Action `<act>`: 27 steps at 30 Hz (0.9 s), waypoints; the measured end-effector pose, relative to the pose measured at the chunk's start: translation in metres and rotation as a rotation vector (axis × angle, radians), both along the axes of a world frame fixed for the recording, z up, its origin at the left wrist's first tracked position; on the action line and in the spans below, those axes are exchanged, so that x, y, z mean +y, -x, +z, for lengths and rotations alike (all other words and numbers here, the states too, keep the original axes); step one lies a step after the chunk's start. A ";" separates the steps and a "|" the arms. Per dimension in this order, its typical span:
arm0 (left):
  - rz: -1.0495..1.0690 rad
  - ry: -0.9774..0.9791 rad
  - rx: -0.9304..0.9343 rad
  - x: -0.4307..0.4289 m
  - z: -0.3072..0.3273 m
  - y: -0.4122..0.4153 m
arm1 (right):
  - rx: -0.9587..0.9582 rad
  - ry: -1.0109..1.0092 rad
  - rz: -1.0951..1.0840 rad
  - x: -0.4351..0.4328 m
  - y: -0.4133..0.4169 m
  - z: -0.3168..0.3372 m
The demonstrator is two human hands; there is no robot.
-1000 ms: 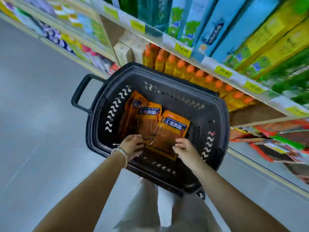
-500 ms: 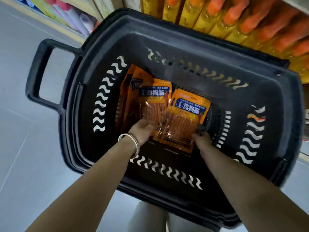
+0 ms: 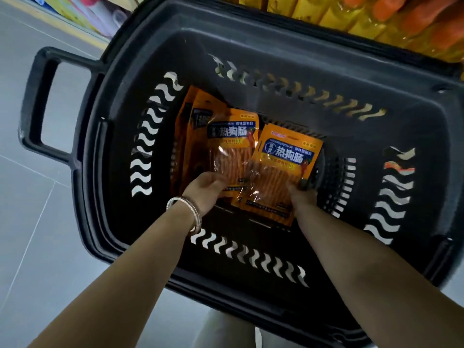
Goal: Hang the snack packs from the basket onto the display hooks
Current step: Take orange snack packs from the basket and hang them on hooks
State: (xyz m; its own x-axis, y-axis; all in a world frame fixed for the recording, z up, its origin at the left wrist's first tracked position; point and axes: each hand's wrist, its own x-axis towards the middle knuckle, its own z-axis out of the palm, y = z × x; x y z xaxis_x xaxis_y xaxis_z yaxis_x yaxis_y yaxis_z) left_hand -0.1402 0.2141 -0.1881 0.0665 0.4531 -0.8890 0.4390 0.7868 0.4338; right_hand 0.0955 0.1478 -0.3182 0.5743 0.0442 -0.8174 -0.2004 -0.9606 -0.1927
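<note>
A black plastic basket (image 3: pixel 288 50) fills the view, with several orange snack packs lying on its floor. The top right pack (image 3: pixel 283 167) has a blue label and a clear window; my right hand (image 3: pixel 302 197) grips its lower right edge. A second pack (image 3: pixel 232 144) lies to its left, partly under it, and my left hand (image 3: pixel 204 190), with a silver bangle at the wrist, holds its lower edge. More packs (image 3: pixel 190 131) are stacked further left. No display hooks are in view.
The basket's handle (image 3: pixel 37 104) sticks out to the left over the grey tiled floor (image 3: pixel 32 222). Yellow bottles with orange caps (image 3: pixel 376 16) line a shelf behind the basket. Colourful goods (image 3: pixel 82 11) sit low at the top left.
The view has dropped closer over the basket. Both hands have reached deeper and taken hold of the lower edges of the two top packs.
</note>
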 end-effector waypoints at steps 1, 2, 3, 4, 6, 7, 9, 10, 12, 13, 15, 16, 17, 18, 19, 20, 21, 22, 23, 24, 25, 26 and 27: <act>-0.008 -0.006 0.010 0.001 0.000 0.000 | -0.003 -0.047 0.017 0.001 -0.001 0.001; -0.018 -0.010 0.021 0.001 0.000 -0.001 | 0.010 -0.101 0.031 0.002 0.000 0.004; -0.027 -0.014 0.027 0.002 0.001 -0.001 | 0.029 -0.145 0.034 0.002 0.002 0.008; -0.032 -0.019 0.029 0.002 0.002 -0.001 | 0.042 -0.180 0.037 0.002 0.005 0.015; -0.035 -0.025 0.035 0.003 0.004 0.000 | 0.003 -0.256 0.095 -0.001 0.014 0.035; -0.036 -0.024 0.040 0.003 0.006 0.000 | -0.038 -0.310 0.144 -0.003 0.019 0.048; -0.045 -0.022 0.049 0.004 0.008 0.000 | -0.094 -0.442 0.234 -0.007 0.030 0.073; -0.039 -0.021 0.061 0.004 0.009 -0.001 | -0.095 -0.498 0.266 -0.007 0.035 0.085; -0.006 -0.052 0.101 0.004 0.010 -0.003 | -0.035 -0.588 0.276 -0.004 0.042 0.109; 0.019 -0.082 0.121 0.004 0.012 -0.003 | 0.008 -0.631 0.266 -0.001 0.044 0.118; 0.080 -0.132 0.137 0.004 0.018 -0.004 | 0.111 -0.663 0.263 0.005 0.047 0.131; 0.108 -0.146 0.132 0.005 0.021 -0.004 | 0.183 -0.653 0.255 0.009 0.048 0.136; 0.134 -0.142 0.120 0.006 0.023 -0.004 | 0.269 -0.638 0.227 0.014 0.050 0.140; 0.162 -0.119 0.101 0.008 0.025 -0.003 | 0.364 -0.622 0.197 0.018 0.052 0.141; 0.189 -0.089 0.075 0.010 0.026 -0.001 | 0.437 -0.607 0.183 0.022 0.055 0.140; 0.201 -0.073 0.051 0.011 0.027 0.000 | 0.479 -0.585 0.187 0.026 0.058 0.137; 0.190 -0.087 0.047 0.011 0.026 0.002 | 0.497 -0.551 0.196 0.030 0.061 0.132; 0.167 -0.118 0.068 0.011 0.024 0.003 | 0.499 -0.515 0.192 0.032 0.064 0.125; 0.148 -0.148 0.104 0.011 0.022 0.005 | 0.487 -0.485 0.176 0.033 0.065 0.115; 0.145 -0.159 0.135 0.010 0.021 0.006 | 0.453 -0.466 0.155 0.033 0.063 0.103; 0.147 -0.152 0.153 0.009 0.019 0.007 | 0.397 -0.447 0.126 0.031 0.059 0.090; 0.147 -0.140 0.166 0.009 0.016 0.007 | 0.324 -0.407 0.088 0.028 0.052 0.078; 0.140 -0.126 0.180 0.008 0.013 0.007 | 0.246 -0.344 0.052 0.024 0.045 0.066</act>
State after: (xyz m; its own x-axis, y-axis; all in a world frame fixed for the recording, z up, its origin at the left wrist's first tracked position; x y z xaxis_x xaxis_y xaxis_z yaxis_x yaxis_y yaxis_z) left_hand -0.1472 0.2222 -0.1751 -0.1591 0.5546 -0.8168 0.4090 0.7900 0.4567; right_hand 0.0509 0.1716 -0.2527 0.3540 0.3620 -0.8624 -0.2337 -0.8586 -0.4563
